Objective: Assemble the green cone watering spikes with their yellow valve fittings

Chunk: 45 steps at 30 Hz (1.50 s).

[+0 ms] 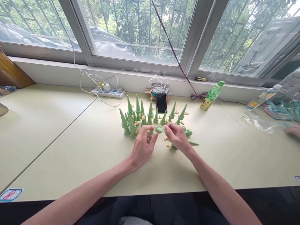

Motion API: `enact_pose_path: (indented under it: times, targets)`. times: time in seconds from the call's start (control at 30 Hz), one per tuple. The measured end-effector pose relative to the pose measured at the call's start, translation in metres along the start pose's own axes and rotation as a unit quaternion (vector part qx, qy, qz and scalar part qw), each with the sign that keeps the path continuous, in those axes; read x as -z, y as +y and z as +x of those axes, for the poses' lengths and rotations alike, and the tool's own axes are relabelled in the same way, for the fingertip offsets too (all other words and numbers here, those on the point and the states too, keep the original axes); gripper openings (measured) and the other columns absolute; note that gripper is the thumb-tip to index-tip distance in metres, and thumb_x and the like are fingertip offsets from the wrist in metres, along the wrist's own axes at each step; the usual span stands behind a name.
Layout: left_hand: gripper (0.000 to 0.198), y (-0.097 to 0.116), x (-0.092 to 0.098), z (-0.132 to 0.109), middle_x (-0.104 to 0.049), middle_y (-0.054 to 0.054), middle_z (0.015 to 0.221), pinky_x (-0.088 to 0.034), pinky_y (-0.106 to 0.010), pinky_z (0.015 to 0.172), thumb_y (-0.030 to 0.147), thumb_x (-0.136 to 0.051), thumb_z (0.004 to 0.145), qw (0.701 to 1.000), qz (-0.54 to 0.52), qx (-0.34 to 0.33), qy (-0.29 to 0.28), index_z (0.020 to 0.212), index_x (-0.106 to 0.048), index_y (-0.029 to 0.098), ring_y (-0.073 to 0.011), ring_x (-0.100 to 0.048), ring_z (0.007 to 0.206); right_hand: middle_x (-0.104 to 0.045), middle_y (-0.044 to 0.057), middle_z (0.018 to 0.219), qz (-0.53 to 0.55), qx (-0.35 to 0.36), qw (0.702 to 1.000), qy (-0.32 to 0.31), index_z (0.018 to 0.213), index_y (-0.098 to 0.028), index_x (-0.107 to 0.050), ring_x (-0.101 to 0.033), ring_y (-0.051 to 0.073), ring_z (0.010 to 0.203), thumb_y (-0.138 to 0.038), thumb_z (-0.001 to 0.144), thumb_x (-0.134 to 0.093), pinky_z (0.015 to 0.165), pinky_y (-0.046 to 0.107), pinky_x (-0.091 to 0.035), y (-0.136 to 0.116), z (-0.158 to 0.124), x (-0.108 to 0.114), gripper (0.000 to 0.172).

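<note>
Between my hands is a small round green plastic piece (158,129), seen nearly end-on. A pale yellow stub shows between it and my right hand (177,136), whose thumb and fingers are pinched on that stub. My left hand (143,147) is just left of the green piece, with thumb and index finger apart; the thumb tip is close to it, and I cannot tell whether they touch. Behind the hands stand several green cone-shaped spikes (123,121) with small yellow valves (137,122). Under my right hand lie a green spike on its side (194,143), yellow valves and green caps (188,132).
A black phone (161,103) leans at the back before a box with clear wrap. A power strip (110,92) with white cables is behind left. A green-capped bottle (212,95), another bottle (262,97) and plastic bags are to the right; another person's hand (294,131) shows at the edge.
</note>
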<state>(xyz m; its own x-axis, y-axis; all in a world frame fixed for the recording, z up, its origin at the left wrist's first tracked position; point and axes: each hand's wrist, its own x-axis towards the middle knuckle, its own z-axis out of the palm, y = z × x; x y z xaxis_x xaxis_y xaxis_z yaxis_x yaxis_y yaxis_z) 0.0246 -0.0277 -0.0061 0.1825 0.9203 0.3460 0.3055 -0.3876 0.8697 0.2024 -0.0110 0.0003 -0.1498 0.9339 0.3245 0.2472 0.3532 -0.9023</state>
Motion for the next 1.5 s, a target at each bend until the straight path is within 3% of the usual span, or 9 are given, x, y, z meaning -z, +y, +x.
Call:
enact_pose_path:
  times: [0.1, 0.17, 0.3, 0.67, 0.87, 1.03, 1.23, 1.33, 1.5]
  targets:
    - [0.035, 0.003, 0.001, 0.001, -0.054, 0.002, 0.06, -0.041, -0.021, 0.045, 0.049, -0.045, 0.096, 0.996, -0.061, 0.057, -0.04, 0.084, -0.054, 0.017, -0.0092, -0.051, 0.046, -0.045, -0.001, 0.063, 0.004, 0.008, 1.0, 0.005, 0.074, -0.021, -0.049, -0.043, 0.012, 0.056, -0.049, 0.095, -0.05, 0.051, 0.025, -0.037, -0.001, 0.0, 0.001, 0.035]
    - [0.046, 0.002, 0.001, 0.002, -0.053, 0.001, 0.057, -0.039, -0.022, 0.043, 0.054, -0.04, 0.096, 0.985, -0.122, 0.089, -0.085, 0.076, -0.055, 0.016, -0.0093, -0.05, 0.042, -0.046, -0.001, 0.065, 0.008, 0.015, 1.0, -0.008, 0.075, -0.02, -0.05, -0.044, 0.012, 0.057, -0.047, 0.095, -0.051, 0.051, 0.025, -0.037, -0.001, 0.0, 0.001, 0.033]
    - [0.047, -0.003, 0.001, 0.003, -0.057, -0.001, 0.059, -0.038, -0.023, 0.041, 0.057, -0.043, 0.094, 0.958, -0.219, 0.133, -0.131, 0.077, -0.055, 0.016, -0.0108, -0.053, 0.042, -0.048, -0.001, 0.067, 0.011, 0.021, 0.999, -0.036, 0.077, -0.02, -0.051, -0.045, 0.012, 0.057, -0.046, 0.094, -0.052, 0.052, 0.026, -0.038, -0.001, 0.0, 0.001, 0.031]
    - [0.039, -0.005, 0.004, 0.004, -0.056, 0.002, 0.05, -0.041, -0.023, 0.043, 0.052, -0.055, 0.09, 0.952, -0.22, 0.146, -0.153, 0.083, -0.059, 0.015, -0.0115, -0.052, 0.039, -0.046, -0.002, 0.062, 0.016, 0.011, 0.999, -0.05, 0.075, -0.019, -0.05, -0.044, 0.01, 0.054, -0.041, 0.095, -0.052, 0.05, 0.025, -0.035, 0.003, 0.001, 0.002, 0.03]
    - [0.031, -0.003, 0.004, 0.001, -0.054, 0.004, 0.056, -0.043, -0.023, 0.043, 0.043, -0.062, 0.088, 0.976, -0.154, 0.09, -0.128, 0.102, -0.063, 0.016, -0.0101, -0.05, 0.041, -0.044, -0.004, 0.06, 0.033, 0.003, 0.997, -0.076, 0.072, -0.019, -0.046, -0.039, 0.009, 0.051, -0.041, 0.097, -0.048, 0.049, 0.024, -0.031, 0.002, 0.0, 0.004, 0.033]
    - [0.017, -0.01, 0.002, 0.001, -0.056, -0.001, 0.083, -0.045, -0.02, 0.047, 0.033, -0.062, 0.089, 0.997, -0.029, -0.044, -0.056, 0.087, -0.066, 0.016, -0.0053, -0.051, 0.049, -0.042, -0.005, 0.057, 0.046, -0.007, 0.994, -0.097, 0.069, -0.02, -0.044, -0.036, 0.009, 0.05, -0.041, 0.097, -0.048, 0.049, 0.025, -0.029, 0.0, 0.0, 0.004, 0.035]
    - [0.011, -0.018, 0.002, 0.001, -0.059, -0.003, 0.093, -0.044, -0.018, 0.052, 0.023, -0.055, 0.094, 0.982, 0.055, -0.183, -0.007, 0.096, -0.066, 0.019, -0.005, -0.047, 0.055, -0.042, -0.005, 0.056, 0.075, -0.011, 0.991, -0.107, 0.068, -0.02, -0.042, -0.034, 0.009, 0.05, -0.038, 0.096, -0.049, 0.05, 0.025, -0.029, -0.002, -0.001, 0.002, 0.034]
    - [0.011, -0.014, 0.002, 0.001, -0.059, -0.003, 0.093, -0.044, -0.018, 0.052, 0.024, -0.055, 0.094, 0.984, 0.059, -0.169, -0.004, 0.096, -0.065, 0.02, -0.0048, -0.046, 0.056, -0.043, -0.005, 0.055, 0.075, -0.01, 0.994, -0.085, 0.067, -0.02, -0.042, -0.035, 0.009, 0.05, -0.037, 0.096, -0.049, 0.051, 0.025, -0.03, -0.004, -0.001, 0.0, 0.034]
    - [0.02, -0.002, 0.002, 0.002, -0.059, -0.001, 0.08, -0.044, -0.019, 0.048, 0.036, -0.059, 0.091, 0.999, -0.003, -0.04, -0.019, 0.098, -0.062, 0.018, -0.0064, -0.05, 0.051, -0.044, -0.005, 0.055, 0.073, 0.003, 0.997, -0.019, 0.065, -0.02, -0.041, -0.037, 0.009, 0.05, -0.034, 0.095, -0.05, 0.051, 0.025, -0.032, -0.005, -0.002, 0.0, 0.034]
